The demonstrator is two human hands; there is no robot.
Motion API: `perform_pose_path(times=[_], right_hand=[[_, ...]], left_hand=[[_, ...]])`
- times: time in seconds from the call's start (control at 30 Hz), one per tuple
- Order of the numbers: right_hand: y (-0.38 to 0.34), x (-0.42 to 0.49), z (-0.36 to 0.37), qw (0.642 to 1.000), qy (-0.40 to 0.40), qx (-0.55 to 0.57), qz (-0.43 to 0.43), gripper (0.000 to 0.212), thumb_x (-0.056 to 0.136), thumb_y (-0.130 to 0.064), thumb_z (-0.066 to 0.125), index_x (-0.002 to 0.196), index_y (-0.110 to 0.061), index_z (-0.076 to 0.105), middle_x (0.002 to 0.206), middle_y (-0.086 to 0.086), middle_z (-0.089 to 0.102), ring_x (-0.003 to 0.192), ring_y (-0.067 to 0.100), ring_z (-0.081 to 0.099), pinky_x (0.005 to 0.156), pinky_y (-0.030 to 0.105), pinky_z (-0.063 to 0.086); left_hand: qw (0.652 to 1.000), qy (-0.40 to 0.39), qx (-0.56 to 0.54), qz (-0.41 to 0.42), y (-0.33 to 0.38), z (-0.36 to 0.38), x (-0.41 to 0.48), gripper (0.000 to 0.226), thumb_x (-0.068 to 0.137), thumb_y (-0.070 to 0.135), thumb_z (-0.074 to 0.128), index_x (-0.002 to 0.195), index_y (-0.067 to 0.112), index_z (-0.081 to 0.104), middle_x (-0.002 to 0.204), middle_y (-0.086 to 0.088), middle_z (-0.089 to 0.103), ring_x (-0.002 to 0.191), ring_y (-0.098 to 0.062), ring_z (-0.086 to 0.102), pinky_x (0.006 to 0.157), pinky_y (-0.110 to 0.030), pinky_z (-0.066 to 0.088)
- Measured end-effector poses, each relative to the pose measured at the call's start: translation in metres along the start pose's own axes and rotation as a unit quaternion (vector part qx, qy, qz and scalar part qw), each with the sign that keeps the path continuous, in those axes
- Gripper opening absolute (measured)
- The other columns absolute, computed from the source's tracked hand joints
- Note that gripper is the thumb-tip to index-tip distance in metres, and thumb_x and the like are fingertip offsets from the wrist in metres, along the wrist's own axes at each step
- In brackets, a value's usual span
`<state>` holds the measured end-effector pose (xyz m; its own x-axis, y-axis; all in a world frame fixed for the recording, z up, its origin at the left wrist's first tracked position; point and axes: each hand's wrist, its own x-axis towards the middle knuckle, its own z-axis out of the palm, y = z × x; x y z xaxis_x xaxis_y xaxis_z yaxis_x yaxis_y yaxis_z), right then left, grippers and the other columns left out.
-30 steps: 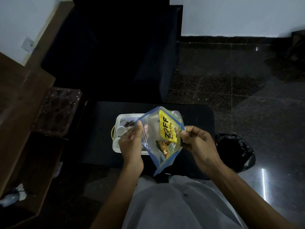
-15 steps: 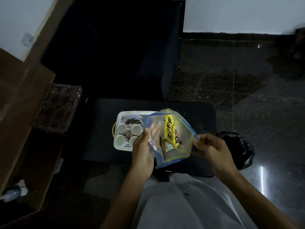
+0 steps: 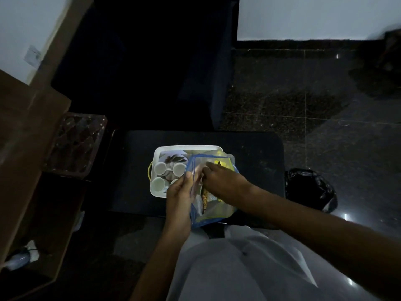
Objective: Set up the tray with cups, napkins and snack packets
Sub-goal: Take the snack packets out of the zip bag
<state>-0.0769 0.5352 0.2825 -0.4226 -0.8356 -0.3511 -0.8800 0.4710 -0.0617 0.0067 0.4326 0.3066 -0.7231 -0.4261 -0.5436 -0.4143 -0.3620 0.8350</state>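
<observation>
A white tray [image 3: 186,147] sits on a low black table [image 3: 256,153] and holds several small white cups [image 3: 160,167] beside a patterned napkin [image 3: 173,157]. Over the tray's right part I hold a clear zip bag [image 3: 217,210] with a blue rim. My left hand [image 3: 179,192] pinches the bag's left edge. My right hand [image 3: 223,181] reaches into the bag's mouth, its fingertips blurred. Inside the bag are a yellow packet [image 3: 219,162] and a brown snack packet [image 3: 205,195].
A black plastic bag [image 3: 308,187] lies on the dark floor right of the table. A brown cabinet [image 3: 28,131] and a clear plastic egg-type tray [image 3: 76,142] stand at the left. A dark sofa [image 3: 152,72] is behind the table.
My right hand let go of the bag's right edge and moved left into its mouth. The bag dropped lower over the tray, and the left hand kept its hold.
</observation>
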Motion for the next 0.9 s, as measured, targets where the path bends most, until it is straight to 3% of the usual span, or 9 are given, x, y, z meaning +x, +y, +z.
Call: perform_pose_path(times=[0.07, 0.13, 0.3, 0.47, 0.57, 0.63, 0.7, 0.77, 0.9], right_hand=[[0.003, 0.011, 0.008, 0.996, -0.057, -0.06, 0.02, 0.035, 0.1, -0.006, 0.042, 0.133, -0.004, 0.055, 0.142, 0.021, 0.048, 0.14, 0.042, 0.031, 0.111, 0.049, 0.036], [0.007, 0.014, 0.011, 0.993, -0.085, -0.074, 0.022, 0.032, 0.1, -0.009, 0.043, 0.126, -0.009, 0.061, 0.134, 0.015, 0.056, 0.135, 0.04, 0.038, 0.102, 0.047, 0.04], [0.009, 0.009, 0.008, 0.998, -0.038, -0.047, -0.024, 0.025, 0.099, -0.013, 0.046, 0.108, -0.014, 0.07, 0.112, 0.008, 0.068, 0.109, 0.033, 0.058, 0.087, 0.042, 0.045], [0.002, -0.007, -0.01, 0.989, 0.017, -0.09, -0.115, 0.02, 0.095, -0.021, 0.053, 0.096, -0.023, 0.073, 0.1, 0.002, 0.073, 0.101, 0.027, 0.064, 0.084, 0.04, 0.046], [0.005, -0.02, -0.033, 0.966, 0.078, -0.147, -0.198, 0.016, 0.084, -0.02, 0.062, 0.079, -0.029, 0.074, 0.083, -0.008, 0.074, 0.099, 0.018, 0.067, 0.083, 0.034, 0.053], [0.007, -0.028, -0.045, 0.955, 0.103, -0.138, -0.24, 0.025, 0.081, -0.013, 0.055, 0.074, -0.029, 0.074, 0.079, -0.01, 0.073, 0.098, 0.016, 0.067, 0.089, 0.036, 0.054], [0.01, -0.035, -0.056, 0.948, 0.137, -0.134, -0.255, 0.039, 0.085, -0.008, 0.041, 0.079, -0.03, 0.073, 0.086, -0.01, 0.073, 0.103, 0.017, 0.065, 0.099, 0.04, 0.049], [0.015, -0.045, -0.073, 0.949, 0.172, -0.105, -0.244, 0.038, 0.089, -0.009, 0.038, 0.087, -0.025, 0.072, 0.093, -0.006, 0.072, 0.108, 0.021, 0.063, 0.106, 0.045, 0.043], [0.041, -0.073, -0.106, 0.952, 0.225, 0.093, -0.187, 0.039, 0.086, -0.013, 0.042, 0.108, -0.013, 0.074, 0.099, 0.006, 0.072, 0.108, 0.029, 0.064, 0.11, 0.049, 0.04]], left_hand=[[1.0, -0.011, 0.014, 0.011, -0.002, -0.002, -0.001, 0.033, 0.105, 0.028, 0.048, 0.117, 0.013, 0.074, 0.116, -0.006, 0.077, 0.116, -0.021, 0.071, 0.108, -0.046, 0.049], [0.999, -0.027, 0.016, 0.013, -0.003, -0.004, -0.001, 0.035, 0.106, 0.028, 0.045, 0.122, 0.013, 0.072, 0.121, -0.002, 0.076, 0.119, -0.015, 0.069, 0.107, -0.039, 0.049], [1.0, -0.018, -0.006, 0.003, -0.008, -0.007, 0.0, 0.032, 0.106, 0.025, 0.046, 0.119, 0.012, 0.072, 0.117, -0.003, 0.078, 0.114, -0.014, 0.071, 0.082, -0.017, 0.058], [1.0, -0.007, -0.018, -0.01, -0.013, -0.008, -0.002, 0.029, 0.105, 0.028, 0.05, 0.115, 0.018, 0.076, 0.115, -0.005, 0.078, 0.109, -0.015, 0.073, 0.077, -0.019, 0.059], [0.999, 0.01, -0.044, -0.02, -0.016, -0.008, -0.001, 0.029, 0.104, 0.024, 0.052, 0.115, 0.012, 0.075, 0.119, -0.015, 0.075, 0.117, -0.029, 0.069, 0.088, -0.033, 0.057], [0.998, 0.011, -0.05, -0.027, -0.019, -0.011, 0.0, 0.03, 0.104, 0.024, 0.051, 0.115, 0.009, 0.074, 0.121, -0.018, 0.073, 0.12, -0.035, 0.066, 0.092, -0.039, 0.054], [0.998, 0.009, -0.051, -0.033, -0.022, -0.014, 0.0, 0.031, 0.104, 0.024, 0.049, 0.116, 0.008, 0.073, 0.122, -0.019, 0.072, 0.121, -0.038, 0.065, 0.096, -0.044, 0.054], [0.998, 0.009, -0.053, -0.041, -0.021, -0.016, -0.001, 0.033, 0.105, 0.023, 0.048, 0.121, 0.006, 0.07, 0.125, -0.021, 0.071, 0.123, -0.039, 0.063, 0.104, -0.051, 0.05], [0.996, 0.016, -0.059, -0.058, -0.019, -0.02, -0.002, 0.035, 0.105, 0.024, 0.048, 0.129, 0.005, 0.065, 0.126, -0.022, 0.07, 0.118, -0.039, 0.067, 0.098, -0.051, 0.056]])
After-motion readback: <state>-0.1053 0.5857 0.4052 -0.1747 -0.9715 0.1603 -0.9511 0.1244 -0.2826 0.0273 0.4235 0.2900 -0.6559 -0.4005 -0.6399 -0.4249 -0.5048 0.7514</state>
